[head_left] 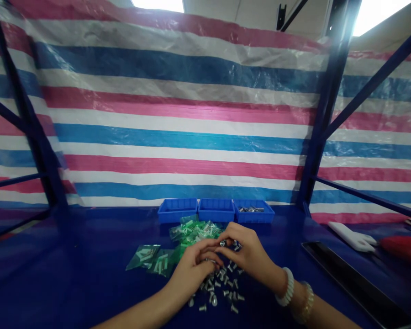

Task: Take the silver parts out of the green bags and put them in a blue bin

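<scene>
Over a loose pile of silver screws (226,279), my two hands meet at the fingertips. My right hand (248,249) pinches a small screw (222,244), its round end facing me. My left hand (197,262) is closed, its fingers curled. A glint of metal shows between its thumb and fingers, but what it holds is too small to make out. Just behind the hands lies a heap of small clear-and-green plastic bags (193,230) with parts inside. Two flat bags, one (144,256) farther left and one (161,262) nearer my left hand, hold pale pin-like pieces.
Three blue bins stand in a row at the back: left (177,217), middle (215,217) and right (255,218), the last with metal parts. At right lie a long dark slab (356,283), a white object (351,236) and a red item (404,249). Metal posts (324,123) frame the table.
</scene>
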### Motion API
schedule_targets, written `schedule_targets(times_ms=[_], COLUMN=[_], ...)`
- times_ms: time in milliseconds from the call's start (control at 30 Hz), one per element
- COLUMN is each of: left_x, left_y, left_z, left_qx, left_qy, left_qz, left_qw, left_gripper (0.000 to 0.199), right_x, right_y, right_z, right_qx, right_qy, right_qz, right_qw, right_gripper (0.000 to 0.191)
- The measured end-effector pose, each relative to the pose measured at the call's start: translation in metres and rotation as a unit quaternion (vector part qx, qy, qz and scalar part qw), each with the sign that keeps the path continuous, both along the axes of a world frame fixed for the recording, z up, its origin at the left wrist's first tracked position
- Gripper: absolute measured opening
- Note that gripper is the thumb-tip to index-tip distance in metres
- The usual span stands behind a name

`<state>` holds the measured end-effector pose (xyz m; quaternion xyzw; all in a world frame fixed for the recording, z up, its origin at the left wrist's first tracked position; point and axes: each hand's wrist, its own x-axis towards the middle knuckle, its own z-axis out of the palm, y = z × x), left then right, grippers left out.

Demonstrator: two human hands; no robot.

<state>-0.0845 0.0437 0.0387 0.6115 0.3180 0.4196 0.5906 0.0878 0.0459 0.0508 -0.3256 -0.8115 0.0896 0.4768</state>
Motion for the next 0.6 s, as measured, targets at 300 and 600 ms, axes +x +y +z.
schedule_targets(times_ms=[300,600], left_x=[-0.002,-0.006], left_y=[-0.001,-0.01], left_z=[0.004,0.013], left_qx=[-0.036,0.174], left_qy=[-0.059,0.002], left_qz=[0.035,0.052], left_qw=[0.997,0.983], left_gripper=[0.05,0.053], right_x=[0.003,-0.001], right_y=[0.002,0.007], right_z=[0.001,0.0], right_qx=[0.046,-0.241], right_qy=[-0.012,0.176], right_qz=[-0.019,0.104], right_qw=[0.999,0.949], right_gripper=[0.007,0.018])
